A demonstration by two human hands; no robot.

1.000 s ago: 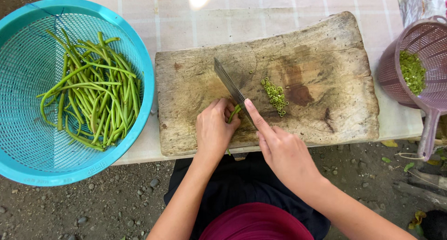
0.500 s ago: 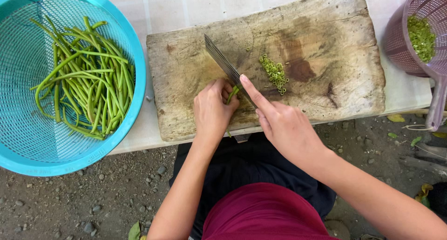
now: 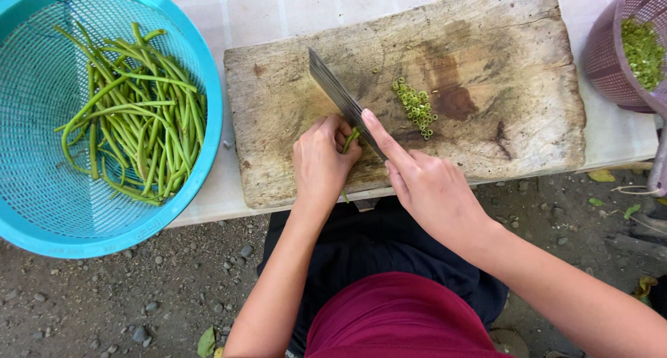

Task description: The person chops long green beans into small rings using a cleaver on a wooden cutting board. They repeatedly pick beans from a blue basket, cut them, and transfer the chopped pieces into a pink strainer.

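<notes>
My right hand grips a long knife, index finger stretched along the blade's back, the blade lying diagonally on a worn wooden cutting board. My left hand pinches a small bundle of green long beans against the board, right beside the blade. A little heap of cut bean rings lies on the board to the right of the knife.
A turquoise mesh basket at left holds several whole long beans. A purple strainer with chopped beans sits at the right edge. The board rests on a pale checked table; gravel ground lies below.
The view has shifted slightly, and the board sits a little higher in frame. Both hands stay at the same spot on the board, knife beside the bean bundle.
</notes>
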